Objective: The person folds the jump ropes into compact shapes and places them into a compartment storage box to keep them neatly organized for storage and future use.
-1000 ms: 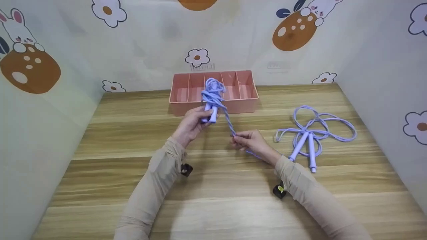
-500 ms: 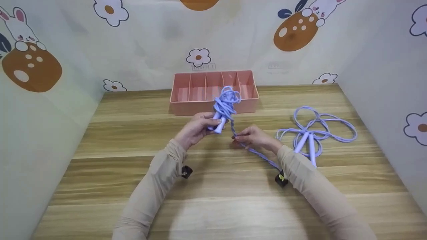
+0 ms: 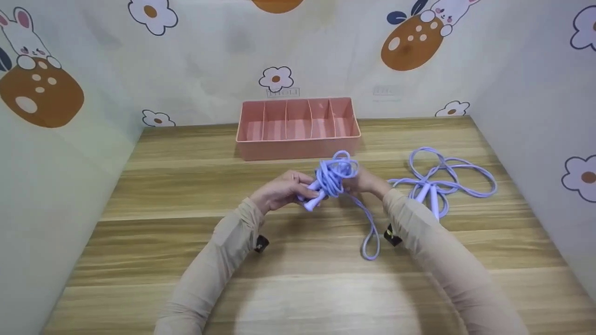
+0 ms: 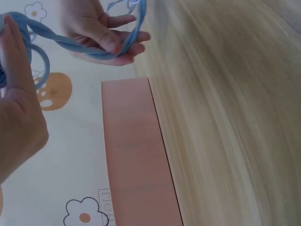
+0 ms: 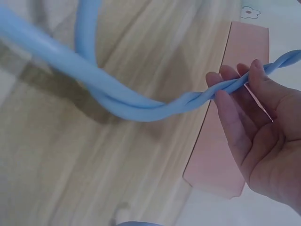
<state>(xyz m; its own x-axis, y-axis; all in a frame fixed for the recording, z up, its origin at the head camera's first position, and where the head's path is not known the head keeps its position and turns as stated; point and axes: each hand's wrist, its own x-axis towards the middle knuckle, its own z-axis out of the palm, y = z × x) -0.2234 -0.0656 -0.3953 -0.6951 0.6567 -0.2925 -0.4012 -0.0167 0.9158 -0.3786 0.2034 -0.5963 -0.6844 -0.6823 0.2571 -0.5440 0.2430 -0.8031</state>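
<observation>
My left hand (image 3: 283,191) grips the two handles of a lilac-blue jump rope (image 3: 331,178), its cord wound in several turns round them. The right hand (image 3: 365,180) is partly hidden behind that bundle in the head view. In the right wrist view, the right hand (image 5: 268,136) pinches the twisted doubled cord (image 5: 136,108) between thumb and fingers. The cord's free loop hangs down below the right hand, over the table. At the edge of the left wrist view, the left hand (image 4: 21,122) shows only in part.
A pink divided box (image 3: 298,150) stands against the patterned back wall, behind both hands. A second jump rope (image 3: 434,197) lies loosely coiled on the wooden table (image 3: 158,260) at the right, partly covered by the right forearm.
The left hand has brought the bundle down and to the right, away from the box. The right hand has moved up behind the bundle with the cord, whose loop now hangs freely in view.
</observation>
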